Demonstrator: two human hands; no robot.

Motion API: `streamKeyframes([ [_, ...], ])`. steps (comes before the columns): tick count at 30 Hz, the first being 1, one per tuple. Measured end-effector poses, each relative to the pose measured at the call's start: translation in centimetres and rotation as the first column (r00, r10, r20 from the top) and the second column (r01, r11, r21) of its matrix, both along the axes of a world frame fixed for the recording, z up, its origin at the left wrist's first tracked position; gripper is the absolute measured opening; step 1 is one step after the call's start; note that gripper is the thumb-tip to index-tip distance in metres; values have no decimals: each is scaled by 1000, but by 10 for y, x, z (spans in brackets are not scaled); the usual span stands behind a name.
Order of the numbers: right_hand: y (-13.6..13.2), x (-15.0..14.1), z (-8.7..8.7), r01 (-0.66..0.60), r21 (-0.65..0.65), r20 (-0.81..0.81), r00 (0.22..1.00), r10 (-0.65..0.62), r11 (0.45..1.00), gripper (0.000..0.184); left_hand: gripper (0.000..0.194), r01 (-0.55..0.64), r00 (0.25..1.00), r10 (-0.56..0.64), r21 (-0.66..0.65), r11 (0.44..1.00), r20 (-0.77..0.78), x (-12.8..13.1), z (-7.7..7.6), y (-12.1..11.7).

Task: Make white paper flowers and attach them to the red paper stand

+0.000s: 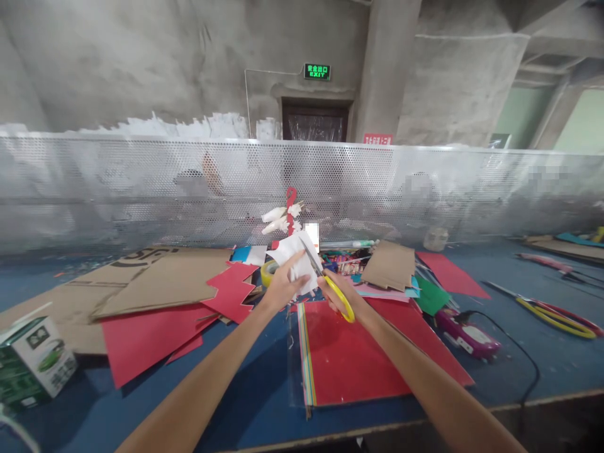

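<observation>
The left grip (283, 284) grasps a piece of white paper (283, 248), pinching its lower part between thumb and fingers, and the right grip (336, 292) is wrapped around the yellow handles of a pair of scissors (332, 285). The paper hangs in the air, beyond and above the left grip, with the blades against its right side; how far they stand apart is too small to tell.

To cut cleanly, the left grip would do best to hold the paper taut, fingertips clear of the blade line, and turn the sheet into the scissors while the right grip stays steady. Long, even strokes should leave smoother edges than short snips. The red sheets (358, 358) on the counter (255, 393), nearer the body below both grips, are best kept clear of the points.
</observation>
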State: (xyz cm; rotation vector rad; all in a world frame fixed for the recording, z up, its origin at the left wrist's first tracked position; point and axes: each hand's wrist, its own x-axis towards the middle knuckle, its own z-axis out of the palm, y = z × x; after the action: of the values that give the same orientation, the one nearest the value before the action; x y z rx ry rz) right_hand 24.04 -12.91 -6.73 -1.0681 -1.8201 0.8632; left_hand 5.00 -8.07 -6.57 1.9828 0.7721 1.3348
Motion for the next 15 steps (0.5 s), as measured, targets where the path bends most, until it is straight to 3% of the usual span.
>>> streamKeyframes([
  [6, 6, 1, -8, 23, -19, -15, 1000, -24, 1000, 49, 73, -7, 1000, 7, -37, 999, -5, 0, 4, -4],
  [10, 9, 0, -14, 41, -33, -104, 994, -44, 999, 52, 69, 63, 998, -64, -39, 997, -29, 2, 5, -7],
  [15, 5, -1, -8, 60, 2, -132, 989, -59, 998, 50, 62, 103, 992, -104, -20, 994, -70, 2, 3, -6],
])
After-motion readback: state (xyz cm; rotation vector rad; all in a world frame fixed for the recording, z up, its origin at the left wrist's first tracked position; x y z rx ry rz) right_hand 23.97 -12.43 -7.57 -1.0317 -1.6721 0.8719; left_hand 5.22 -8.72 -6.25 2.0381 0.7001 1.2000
